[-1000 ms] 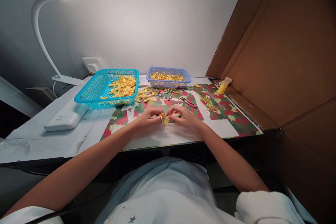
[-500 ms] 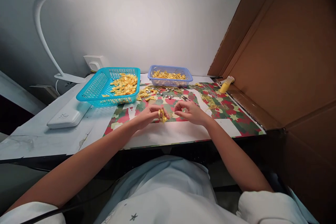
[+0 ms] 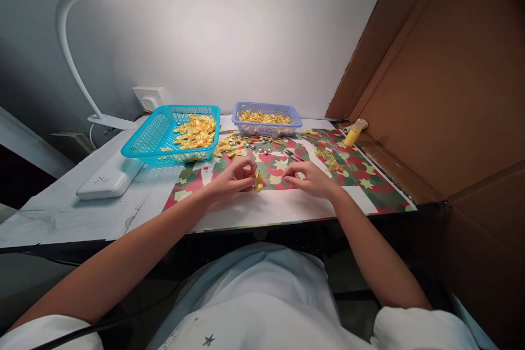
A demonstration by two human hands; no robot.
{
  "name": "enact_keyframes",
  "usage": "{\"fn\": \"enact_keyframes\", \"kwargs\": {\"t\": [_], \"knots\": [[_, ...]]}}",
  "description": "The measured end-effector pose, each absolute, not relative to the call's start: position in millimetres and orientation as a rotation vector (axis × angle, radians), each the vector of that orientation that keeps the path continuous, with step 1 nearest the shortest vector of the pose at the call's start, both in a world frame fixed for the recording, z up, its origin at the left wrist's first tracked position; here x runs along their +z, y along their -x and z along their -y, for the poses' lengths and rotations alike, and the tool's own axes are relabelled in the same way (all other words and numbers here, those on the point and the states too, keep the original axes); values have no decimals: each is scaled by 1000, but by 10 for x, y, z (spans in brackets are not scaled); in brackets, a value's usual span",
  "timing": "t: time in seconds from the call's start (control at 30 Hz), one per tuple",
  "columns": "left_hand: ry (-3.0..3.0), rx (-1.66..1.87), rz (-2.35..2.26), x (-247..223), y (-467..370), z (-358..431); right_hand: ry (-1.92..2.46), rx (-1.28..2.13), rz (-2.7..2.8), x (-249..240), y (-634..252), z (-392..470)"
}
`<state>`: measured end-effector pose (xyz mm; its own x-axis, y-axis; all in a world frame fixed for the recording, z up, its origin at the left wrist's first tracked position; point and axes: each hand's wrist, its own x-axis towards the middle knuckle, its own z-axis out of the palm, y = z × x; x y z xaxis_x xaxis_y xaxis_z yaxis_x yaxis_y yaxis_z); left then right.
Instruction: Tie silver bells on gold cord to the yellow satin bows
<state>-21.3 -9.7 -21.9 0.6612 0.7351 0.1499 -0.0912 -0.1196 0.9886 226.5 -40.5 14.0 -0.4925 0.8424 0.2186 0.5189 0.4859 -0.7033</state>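
Observation:
My left hand (image 3: 234,180) is closed, with a small shiny gold ribbon bow (image 3: 258,181) pinched at its fingertips, just above the front of the table. To the right, apart from the bow, my right hand (image 3: 312,179) has thumb and forefinger brought together. Whatever may be between those fingers is too fine to make out. Beyond the hands, loose gold ribbon pieces (image 3: 225,146) and several small silver bells (image 3: 266,151) lie on the camouflage-patterned sheet (image 3: 186,180).
At the back left stands a turquoise basket (image 3: 139,145) of gold bows; a blue-violet basket (image 3: 266,129) holds gold pieces. Gold ties (image 3: 328,159) and dark-red-handled snips (image 3: 294,156) lie right. A yellow bottle (image 3: 354,134) stands by the cardboard wall (image 3: 451,93). A white power bank (image 3: 109,180) lies left.
My right hand has moved right, away from the bow. The thin gold strand between the hands no longer shows. In my left hand the bow has turned to a narrower side.

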Motion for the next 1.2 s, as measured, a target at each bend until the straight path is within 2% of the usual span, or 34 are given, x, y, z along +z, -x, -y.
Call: {"fn": "enact_keyframes", "kwargs": {"t": [0.5,0.93,1.13,1.2], "knots": [[-1709,765,-691,-223,148,191,999,763,2067,171,-2278,568],[-2115,706,-913,-168,116,231,1273,767,2191,-74,-2431,396],[-2208,722,-917,-170,99,241,1890,137,2030,-73,-2536,64],[-2224,719,-921,-175,101,242,2035,40,2086,-90,-2493,-69]]}}
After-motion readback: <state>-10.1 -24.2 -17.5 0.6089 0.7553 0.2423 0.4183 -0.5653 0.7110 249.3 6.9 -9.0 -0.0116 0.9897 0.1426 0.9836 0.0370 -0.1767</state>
